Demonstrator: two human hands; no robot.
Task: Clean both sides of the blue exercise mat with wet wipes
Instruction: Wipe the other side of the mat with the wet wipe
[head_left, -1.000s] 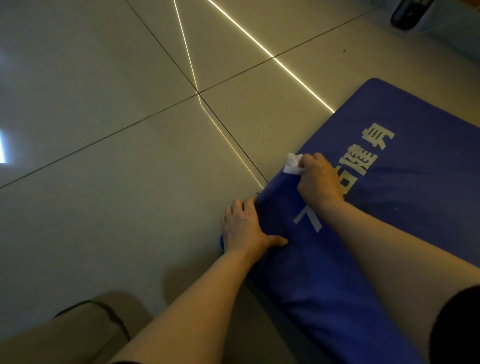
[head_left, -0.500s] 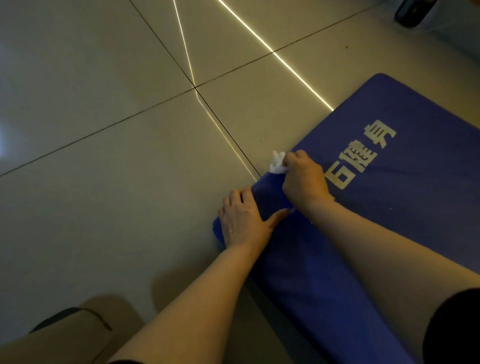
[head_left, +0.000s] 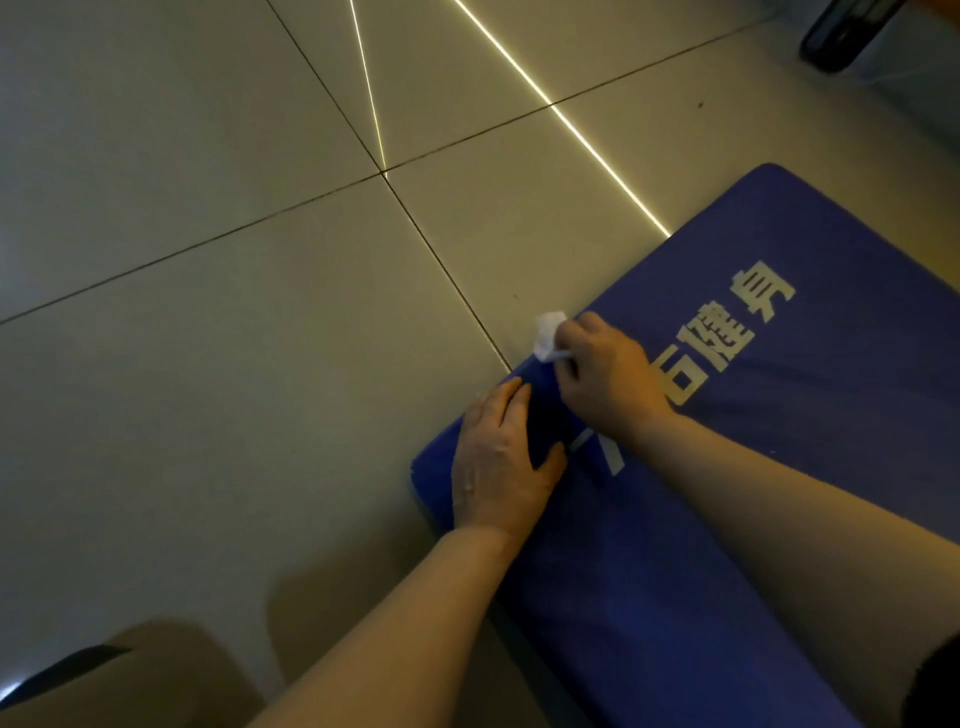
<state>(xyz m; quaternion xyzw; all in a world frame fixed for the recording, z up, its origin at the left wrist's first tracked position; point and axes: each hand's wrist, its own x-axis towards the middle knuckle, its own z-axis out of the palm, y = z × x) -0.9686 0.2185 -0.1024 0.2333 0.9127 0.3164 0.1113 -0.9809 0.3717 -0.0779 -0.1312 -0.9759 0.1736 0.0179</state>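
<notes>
Fingers of the person's right hand (head_left: 608, 376) curl around a crumpled white wet wipe (head_left: 549, 335), which sticks out past the knuckles toward 10 o'clock and sits at the left edge of the blue exercise mat (head_left: 831, 415). How the thumb lies there I cannot tell, since the back of the hand hides it. Just beside it, toward 7 o'clock, the left hand (head_left: 501, 462) lies flat on the mat's near-left corner, fingers straight and close together pointing toward 12 o'clock, thumb spread out to the right across the blue surface. The two hands nearly touch, with a dark strip of mat between them.

That mat lies on the pale tiled floor (head_left: 234, 338), filling the view from 1 o'clock round to 5 o'clock, its rounded corner under the left hand. White printed characters (head_left: 727, 348) run across its top, partly covered by the right wrist. Thin bright lines of reflected light (head_left: 561, 114) cross the tiles at 12 o'clock. At 1 o'clock, near the frame's upper edge, a dark object (head_left: 836, 36) stands on the floor, too cut off to identify. At 7 o'clock a tan, cloth-covered shape with a dark strip (head_left: 130, 675) sits low in view.
</notes>
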